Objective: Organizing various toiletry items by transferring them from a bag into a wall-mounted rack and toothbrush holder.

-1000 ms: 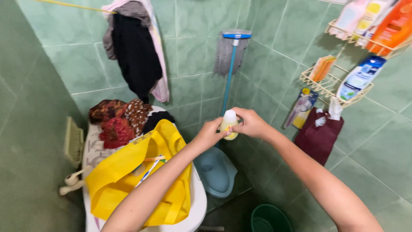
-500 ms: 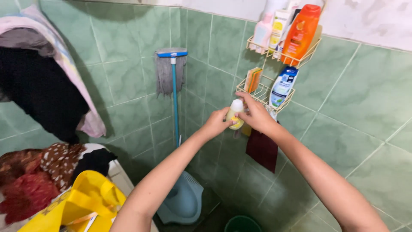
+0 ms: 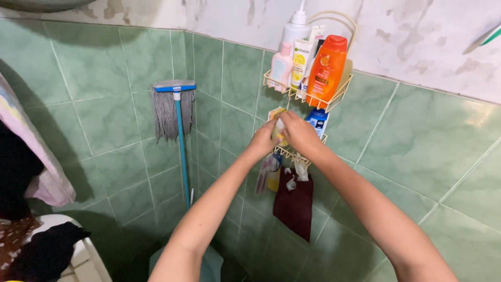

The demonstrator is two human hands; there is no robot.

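Note:
Both my hands are raised to the lower tier of a cream wire wall rack [image 3: 334, 99]. My left hand [image 3: 263, 140] and my right hand [image 3: 298, 133] together grip a small yellow bottle with a white cap [image 3: 280, 129], mostly hidden between the fingers. It is level with the lower shelf, beside a blue-and-white pouch [image 3: 317, 119]. On the upper shelf stand an orange bottle [image 3: 326, 69], a pink bottle [image 3: 282, 67], a white tube [image 3: 301, 61] and a white pump bottle [image 3: 295, 27].
A dark red cloth bag [image 3: 294, 203] and white scraps hang under the rack. A blue-handled grey mop [image 3: 174, 112] leans in the tiled corner. Hanging clothes [image 3: 31, 172] and a white basin with dark garments [image 3: 57, 250] are at the left.
My view has swung up and right, away from the yellow bag. Both hands have carried the small yellow bottle up to the rack's lower shelf.

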